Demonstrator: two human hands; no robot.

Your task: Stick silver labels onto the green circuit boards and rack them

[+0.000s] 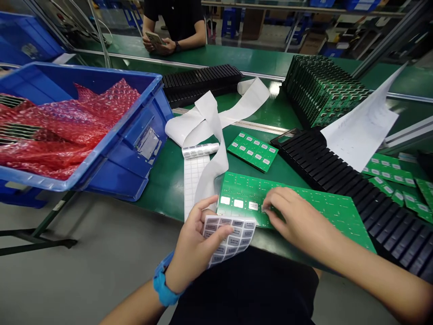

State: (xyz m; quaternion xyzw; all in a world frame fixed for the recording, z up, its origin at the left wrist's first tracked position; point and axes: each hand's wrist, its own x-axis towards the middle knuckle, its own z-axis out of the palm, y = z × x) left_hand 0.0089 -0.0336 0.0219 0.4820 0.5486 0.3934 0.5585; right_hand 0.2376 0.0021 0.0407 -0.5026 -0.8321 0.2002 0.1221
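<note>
**Row of white labels [238, 203] on the long green board [328, 205]**

Long green board flat on the bench [160, 192]. At its near left corner, left hand [194, 248]: thumb clamped over fingers, gripping a sheet of printed labels [242, 231]. Over its middle, right hand [294, 214]: fingers curled, tips down at the end of the label row; cannot tell whether a label is pinched between them. Just beyond the board: smaller green board [253, 151], also labelled. Left of it: looping pale strip [221, 158], label roll [199, 151], then blue bin [117, 151] with red bubble wrap [93, 119]. Right of it: black slotted rack [341, 174]. Well beyond it: co-worker [179, 22], phone [154, 39] in hand.
</note>
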